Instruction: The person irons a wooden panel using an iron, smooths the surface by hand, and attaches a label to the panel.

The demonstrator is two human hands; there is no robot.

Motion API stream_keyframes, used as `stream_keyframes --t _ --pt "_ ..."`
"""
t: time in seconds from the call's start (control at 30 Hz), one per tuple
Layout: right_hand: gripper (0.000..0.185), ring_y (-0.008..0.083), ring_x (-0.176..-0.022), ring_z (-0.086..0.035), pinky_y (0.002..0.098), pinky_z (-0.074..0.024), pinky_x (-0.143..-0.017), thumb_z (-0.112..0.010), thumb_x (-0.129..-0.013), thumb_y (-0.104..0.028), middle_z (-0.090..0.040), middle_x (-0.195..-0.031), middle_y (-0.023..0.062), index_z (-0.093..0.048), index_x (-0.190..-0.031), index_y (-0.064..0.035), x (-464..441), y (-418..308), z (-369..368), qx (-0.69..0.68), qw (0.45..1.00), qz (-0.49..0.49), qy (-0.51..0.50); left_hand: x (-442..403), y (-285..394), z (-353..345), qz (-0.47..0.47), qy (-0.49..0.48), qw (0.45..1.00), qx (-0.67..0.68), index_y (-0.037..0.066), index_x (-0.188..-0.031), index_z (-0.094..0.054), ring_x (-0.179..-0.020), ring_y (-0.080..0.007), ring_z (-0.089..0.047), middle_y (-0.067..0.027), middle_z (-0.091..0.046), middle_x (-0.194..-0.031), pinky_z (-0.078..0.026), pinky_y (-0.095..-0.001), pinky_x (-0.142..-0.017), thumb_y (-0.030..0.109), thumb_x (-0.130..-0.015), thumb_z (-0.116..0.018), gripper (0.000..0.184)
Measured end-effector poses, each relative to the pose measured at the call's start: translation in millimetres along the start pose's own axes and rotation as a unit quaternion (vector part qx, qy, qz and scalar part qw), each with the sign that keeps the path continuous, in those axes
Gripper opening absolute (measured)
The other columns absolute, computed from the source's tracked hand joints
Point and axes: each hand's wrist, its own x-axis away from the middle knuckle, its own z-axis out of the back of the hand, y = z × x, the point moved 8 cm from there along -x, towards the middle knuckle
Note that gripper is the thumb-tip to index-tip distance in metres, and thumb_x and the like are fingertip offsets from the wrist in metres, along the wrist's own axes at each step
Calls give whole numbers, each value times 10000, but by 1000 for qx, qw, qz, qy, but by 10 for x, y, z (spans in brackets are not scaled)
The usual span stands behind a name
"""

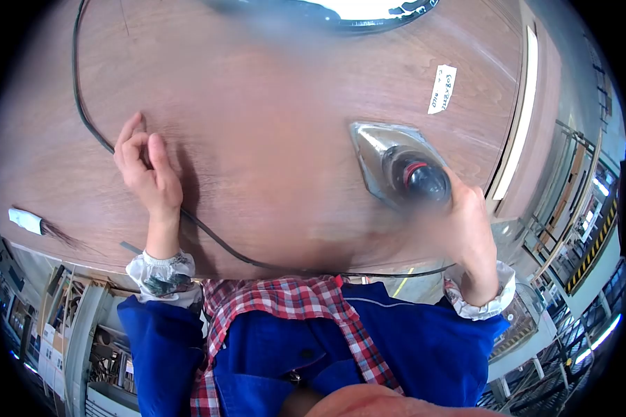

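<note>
My right hand [471,226] is wrapped round the dark handle of what looks like an electric iron [375,167], with a silver metal base resting on the brown wood panel [257,174]. A blur covers part of the handle and fingers. My left hand [146,167] is at the panel's left side, its fingers loosely bent and apart, holding nothing. A black cord [219,240] passes by the left wrist and runs along the near edge toward the right hand.
A brush with a pale handle [26,221] and dark bristles lies at the left edge. A paper label with handwriting [442,89] is on the panel at right. A shiny, dark-rimmed object [375,17] stands at the far edge. Shelving [104,347] is below left.
</note>
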Motion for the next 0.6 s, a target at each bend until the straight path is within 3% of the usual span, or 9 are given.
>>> stream_keyframes --t 0.1,0.27,0.37,0.43,0.5,0.6 --pt "264 444 -758 -601 446 -486 -656 -646 -671 -67 -606 -708 248 -596 -915 22 -16 -27 34 -21 1000 -16 6 37 -114 52 11 16 999 41 2 -906 -511 -1011 -206 -521 -179 -558 -1201 -390 -317 -903 141 -956 -461 156" --pt "259 438 -726 -606 442 -487 -661 -618 -680 -75 -605 -700 250 -609 -923 15 -289 -291 42 20 998 54 9 125 -295 -12 73 78 981 163 14 -963 -515 -983 -142 -509 -145 -570 -1165 -418 -282 -853 98 -968 -401 142" --pt "254 426 -705 -615 451 -491 -658 -609 -674 -88 -608 -686 245 -610 -908 10 -530 -623 -76 48 994 99 -30 154 -388 -95 107 102 968 204 0 -961 -489 -1054 -211 -507 -160 -544 -1157 -405 -328 -919 70 -943 -423 98" --pt "244 423 -698 -617 455 -494 -656 -609 -668 -93 -610 -683 243 -607 -889 11 -588 -799 -148 87 988 122 -46 176 -422 -112 107 111 966 206 -2 -999 -467 -1060 -214 -490 -154 -521 -1170 -383 -338 -944 85 -948 -408 117" --pt "235 425 -698 -615 458 -496 -664 -607 -664 -99 -610 -678 242 -604 -870 15 -641 -922 -212 97 985 137 -46 232 -462 -159 124 150 951 240 28 -1016 -482 -928 -143 -493 -136 -563 -1163 -414 -292 -863 118 -964 -349 169" --pt "229 428 -705 -614 461 -496 -679 -601 -664 -104 -611 -679 243 -601 -852 27 -738 -1175 -305 113 979 162 -48 182 -303 -154 88 141 964 209 33 -1015 -469 -896 -134 -481 -124 -566 -1139 -388 -284 -885 131 -958 -319 188"
